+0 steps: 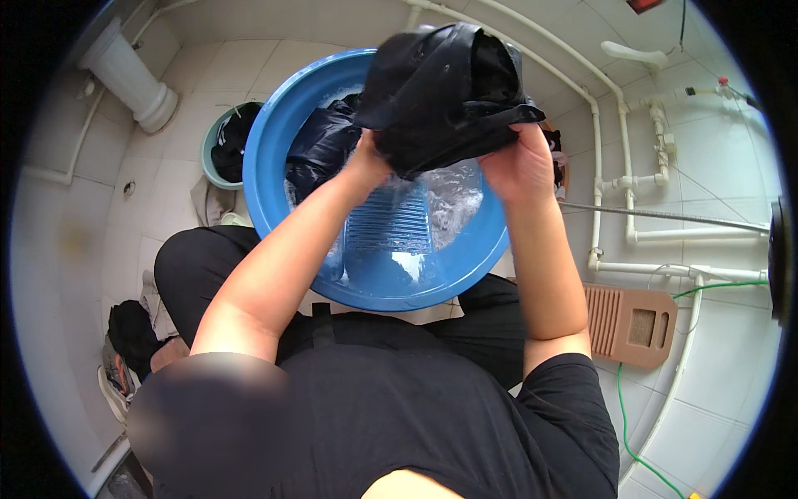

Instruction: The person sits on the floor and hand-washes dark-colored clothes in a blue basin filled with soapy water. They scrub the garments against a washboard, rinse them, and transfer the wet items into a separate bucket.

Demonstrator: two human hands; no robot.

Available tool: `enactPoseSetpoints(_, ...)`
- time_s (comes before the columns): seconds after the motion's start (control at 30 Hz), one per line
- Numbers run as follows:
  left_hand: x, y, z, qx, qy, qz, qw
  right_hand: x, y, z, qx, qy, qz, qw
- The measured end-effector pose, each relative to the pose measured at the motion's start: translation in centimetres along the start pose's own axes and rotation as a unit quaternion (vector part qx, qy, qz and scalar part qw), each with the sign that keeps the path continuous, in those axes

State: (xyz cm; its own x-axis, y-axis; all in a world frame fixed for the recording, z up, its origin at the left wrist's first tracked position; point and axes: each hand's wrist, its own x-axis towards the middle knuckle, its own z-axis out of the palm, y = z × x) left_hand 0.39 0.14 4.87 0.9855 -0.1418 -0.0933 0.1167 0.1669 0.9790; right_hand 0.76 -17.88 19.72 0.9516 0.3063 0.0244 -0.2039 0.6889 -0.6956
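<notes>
The black cloth (440, 96) is wet-looking and pliant, with a smooth sheen, deep folds and an opening on its right side. It is held up over the far part of a large blue tub (270, 224), round, glossy and apparently plastic, with a broad rim. Inside the tub, a ridged blue washboard (387, 223) slopes on the near side, its grooves running left to right. Clear water (455, 204) with foam shows to the right of the ridges; more dark, shiny fabric (320, 150) lies bunched at the left.

Left of the tub stands a small pale-green basin (209, 158) containing black fabric (238, 143). At the right, a brown washboard (629, 324) with parallel ridges and cut-outs is located near white pipes (597, 166) and a thin green hose (623, 407).

Both forearms extend away from the body over the tub. The left hand (370, 165) grips the cloth's near left edge, fingers largely hidden by the material. The right hand (519, 166) grips the near right edge, thumb uppermost along the fabric; its other fingers cannot be fully seen.
</notes>
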Motion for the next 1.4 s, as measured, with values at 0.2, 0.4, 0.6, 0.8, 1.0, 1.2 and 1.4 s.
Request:
enactPoseSetpoints(0.2, -1.9, 1.8, -1.6, -0.368, -0.039, -0.117, 0.922, -1.4, 2.4, -3.8, 0.002, 0.072, 0.049, 0.996)
enactPoseSetpoints(0.4, -2.6, 2.1, -3.4, -0.387, -0.062, -0.195, 0.899, -3.0, 5.6, -8.5, -0.235, 0.105, 0.247, 0.934)
enactPoseSetpoints(0.6, -2.4, -1.0, -0.5, 0.41, 0.051, -0.027, 0.91, -2.8, 11.3, -10.3, -0.691, 0.197, -0.068, 0.692)
enactPoseSetpoints(0.8, -3.2, -1.0, -0.3, 0.244, -0.044, 0.043, 0.968, -5.3, 12.2, -8.7, -0.654, 0.018, -0.018, 0.756)
enactPoseSetpoints(1.0, -3.9, -3.6, 1.0, 0.529, 0.054, 0.129, 0.837, -4.1, 13.3, -9.3, -0.781, -0.026, -0.033, 0.624)
enactPoseSetpoints(1.2, 1.8, -2.3, 0.4, 0.708, 0.041, -0.036, 0.704, 1.3, 13.3, -9.6, -0.793, 0.139, 0.123, 0.581)
enactPoseSetpoints(1.4, -2.4, 0.0, -0.9, 0.379, -0.013, 0.037, 0.924, -3.3, 11.2, -8.3, -0.669, 0.043, 0.043, 0.741)
